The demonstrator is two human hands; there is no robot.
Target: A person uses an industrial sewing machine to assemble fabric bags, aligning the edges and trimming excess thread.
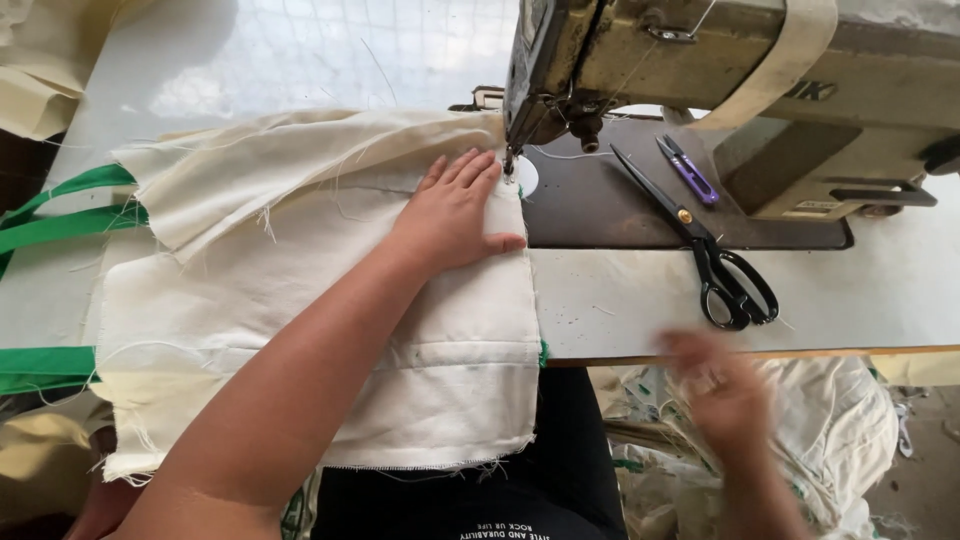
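table (620, 300) holds the sewing machine (700, 70). cream cloth (300, 270) lies left of its needle. left hand (452, 215) presses flat, fingers spread; best keep the edge straight. right hand (722, 390) is blurred below; its grip i can't tell. scissors (705, 245) near.

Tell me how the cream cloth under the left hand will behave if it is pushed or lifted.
The cloth is probably floppy: it folds in layers and hangs over the table edge. It looks light, and likely slides easily on the smooth top, so the left hand presses it flat near the needle. Its frayed edges may shed threads if pulled.
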